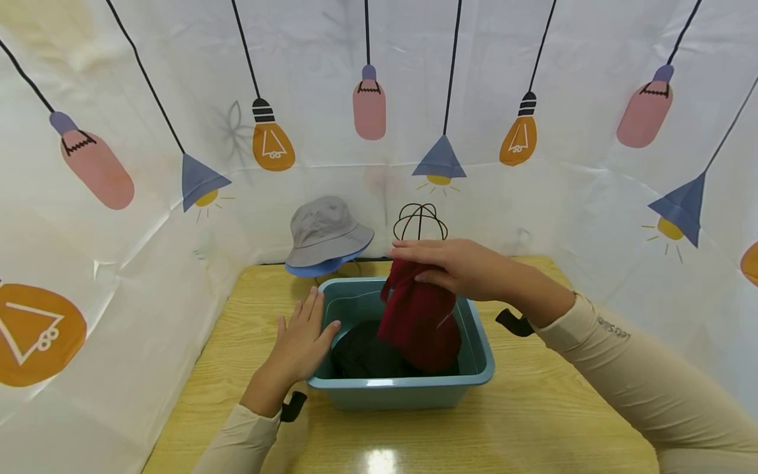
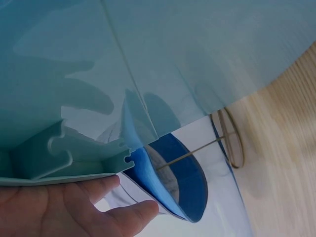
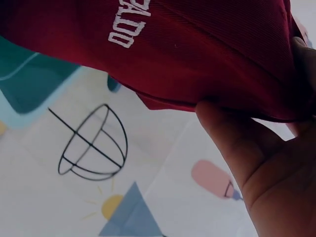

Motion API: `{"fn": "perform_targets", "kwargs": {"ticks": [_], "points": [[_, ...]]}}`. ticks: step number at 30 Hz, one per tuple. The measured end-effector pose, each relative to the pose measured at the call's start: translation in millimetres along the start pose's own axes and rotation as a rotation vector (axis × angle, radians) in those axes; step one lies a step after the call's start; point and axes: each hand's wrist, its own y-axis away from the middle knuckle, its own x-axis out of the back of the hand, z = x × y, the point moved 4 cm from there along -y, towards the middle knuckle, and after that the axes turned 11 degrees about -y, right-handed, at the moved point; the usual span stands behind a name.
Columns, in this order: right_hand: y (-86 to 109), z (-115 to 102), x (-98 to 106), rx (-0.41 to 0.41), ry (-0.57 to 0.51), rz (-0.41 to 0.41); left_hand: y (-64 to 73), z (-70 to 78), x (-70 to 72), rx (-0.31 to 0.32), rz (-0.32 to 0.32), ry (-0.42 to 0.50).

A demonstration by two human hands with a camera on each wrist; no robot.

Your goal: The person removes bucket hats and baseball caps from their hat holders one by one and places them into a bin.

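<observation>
A dark red cap (image 1: 417,309) with white lettering hangs from my right hand (image 1: 468,268), its brim pointing down into a teal plastic basin (image 1: 403,383). In the right wrist view the thumb lies along the edge of the red cap (image 3: 197,59) and the other fingers are mostly out of sight. My left hand (image 1: 301,339) rests with straight fingers on the basin's left rim. Inside the basin lies a black item (image 1: 364,352), partly covered by the red cap; its kind is hard to tell.
Behind the basin, a grey and blue bucket hat (image 1: 328,230) sits on a wire stand. To its right rises a bare black wire hat stand (image 1: 420,220). The wooden table (image 1: 254,342) meets white curtains (image 1: 177,276) printed with lamps at the back and sides.
</observation>
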Motion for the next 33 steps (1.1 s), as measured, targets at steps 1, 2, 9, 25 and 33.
{"fn": "perform_targets", "kwargs": {"ticks": [1, 2, 9, 25, 33], "points": [[-0.9, 0.1, -3.4, -0.002, 0.000, -0.010, -0.2, -0.3, -0.3, 0.001, -0.002, 0.000], [-1.9, 0.5, -6.5, -0.006, 0.002, -0.019, -0.3, -0.5, -0.6, 0.002, -0.003, 0.001], [-7.0, 2.3, -19.5, -0.044, 0.002, -0.045, -0.6, -0.6, -0.8, 0.004, 0.004, 0.008], [-24.4, 13.5, -62.3, -0.029, 0.051, -0.143, -1.5, -1.0, -2.2, -0.003, 0.024, -0.011], [-32.6, 11.9, -80.8, 0.003, 0.041, -0.200, -0.9, 0.3, -0.8, 0.002, 0.021, -0.007]]}}
